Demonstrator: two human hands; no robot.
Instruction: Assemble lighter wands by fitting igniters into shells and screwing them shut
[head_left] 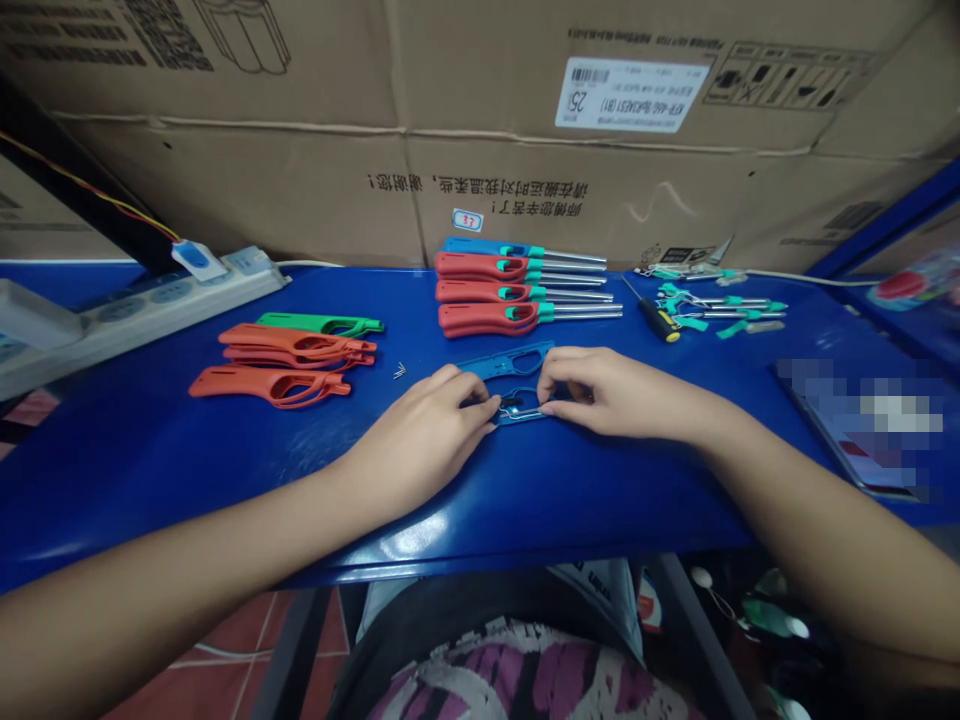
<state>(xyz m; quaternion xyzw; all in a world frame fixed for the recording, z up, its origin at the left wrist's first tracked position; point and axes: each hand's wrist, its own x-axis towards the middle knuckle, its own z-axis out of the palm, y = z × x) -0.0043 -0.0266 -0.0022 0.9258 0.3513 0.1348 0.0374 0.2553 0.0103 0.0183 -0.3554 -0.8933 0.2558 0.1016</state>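
Note:
Both hands meet over a blue lighter shell half [525, 415] lying on the blue table, with a thin metal wire and a small black part in it. My left hand [439, 430] is closed at the shell's left end, its thumb and index finger pressed together. From the right, my right hand [592, 392] pinches at the wire and the shell's edge. Just behind them lies another blue shell half [506, 362], partly covered by the fingers. Four lighters with metal tubes are stacked farther back, red ones [480, 318] in front of a blue one [480, 246].
Orange shells [247, 384] and a green shell [300, 323] lie left, near small screws [400, 371] and a power strip [150, 310]. A screwdriver [656, 315], tube assemblies [739, 308] and a phone [855, 430] are right. Cardboard [300, 190] stands behind.

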